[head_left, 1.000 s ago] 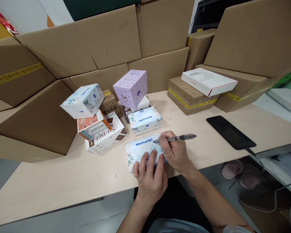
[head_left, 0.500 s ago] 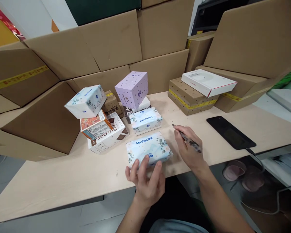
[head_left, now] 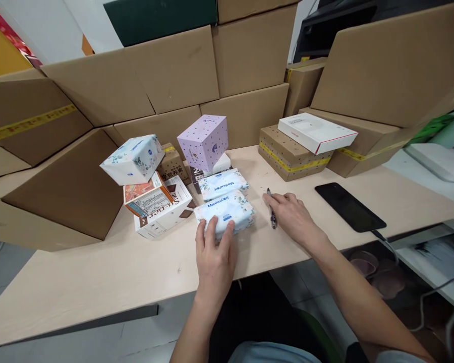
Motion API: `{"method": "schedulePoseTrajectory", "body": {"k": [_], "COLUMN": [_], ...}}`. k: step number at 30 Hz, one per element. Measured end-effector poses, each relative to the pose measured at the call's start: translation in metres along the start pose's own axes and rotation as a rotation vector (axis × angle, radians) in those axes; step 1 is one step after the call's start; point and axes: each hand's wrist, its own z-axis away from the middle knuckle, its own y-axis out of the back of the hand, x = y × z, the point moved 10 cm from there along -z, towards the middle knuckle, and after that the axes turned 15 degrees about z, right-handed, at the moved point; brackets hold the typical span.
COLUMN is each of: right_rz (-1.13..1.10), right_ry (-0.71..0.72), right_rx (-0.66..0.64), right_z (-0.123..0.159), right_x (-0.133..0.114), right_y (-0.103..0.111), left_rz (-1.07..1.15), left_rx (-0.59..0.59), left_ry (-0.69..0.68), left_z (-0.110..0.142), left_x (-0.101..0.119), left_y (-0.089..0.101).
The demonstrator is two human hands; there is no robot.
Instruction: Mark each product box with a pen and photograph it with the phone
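Note:
A soft pack of tissues [head_left: 227,207], pale blue with flowers and "Manhua" lettering, is at the middle of the table, with my left hand [head_left: 215,252] gripping its near side, fingers bent over the top. Its far edge overlaps a similar tissue pack [head_left: 224,182] just behind. To the right, my right hand [head_left: 293,217] is low at the tabletop, palm down. Its fingertips pinch the upper part of a dark patterned pen [head_left: 273,217], which points toward me close to the table. The thumb is mostly hidden.
A purple box [head_left: 204,141] sits tilted on others at the back. Left of it, another tissue pack [head_left: 133,159] tops an orange box [head_left: 148,195] and a white box [head_left: 166,214]. A cabled phone [head_left: 350,206] lies right. Cardboard boxes [head_left: 181,70] wall the back.
My left hand has pushed the front tissue pack away from me and slightly left, against the pack behind. My right hand has turned palm down, lowering the pen from a writing grip to the tabletop.

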Motion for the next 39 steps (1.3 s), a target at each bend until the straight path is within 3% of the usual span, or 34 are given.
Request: {"method": "schedulePoseTrajectory", "body": {"k": [3,6,9,11,14,18,21,24,29,31,34,36,39], "right_rz": [-0.065,-0.05,-0.007,-0.059,-0.169,-0.158,-0.122,-0.132,-0.303,-0.434,-0.617,-0.738,-0.894], "right_ry": [-0.061,-0.252,-0.54,-0.634,-0.609,-0.589,-0.571,-0.548,-0.547,-0.536,-0.525,-0.476,-0.375], "right_rx": [0.114,0.207,0.126,0.007,-0.091,0.002,0.089,0.091,0.13,0.204,0.326,0.383,0.433], "right_z": [0.018,0.049,0.081,0.093,0.095,0.095,0.098,0.104,0.126,0.137,0.154,0.16,0.161], "right_x": [0.017,0.064,0.128,0.159,0.177,0.182,0.177,0.161,0.123,0.106,0.08,0.056,0.015], "right_y": [-0.002,-0.007,-0.023,-0.038,-0.052,-0.05,-0.044,-0.041,-0.027,-0.017,0.0,0.009,0.019], "left_rz": [-0.006,-0.011,0.022,0.056,0.103,0.163,0.195,0.268,0.678,0.887,1.216,1.47,1.811], "left_rx": [-0.04,-0.003,0.145,0.247,0.296,0.286,0.266,0.251,0.156,0.059,-0.075,-0.094,-0.031], "left_ry": [0.029,0.032,-0.026,-0.098,-0.183,-0.206,-0.216,-0.241,-0.176,-0.046,0.353,0.584,0.667], "left_z": [-0.006,-0.005,0.001,0.007,0.014,0.019,0.021,0.023,0.028,0.032,0.043,0.051,0.051], "left_x": [-0.006,-0.007,-0.001,0.007,0.017,0.02,0.021,0.029,0.055,0.062,0.052,0.045,0.046], "left_y": [-0.007,-0.005,0.011,0.023,0.03,0.032,0.032,0.031,0.014,-0.004,-0.043,-0.063,-0.074]}}
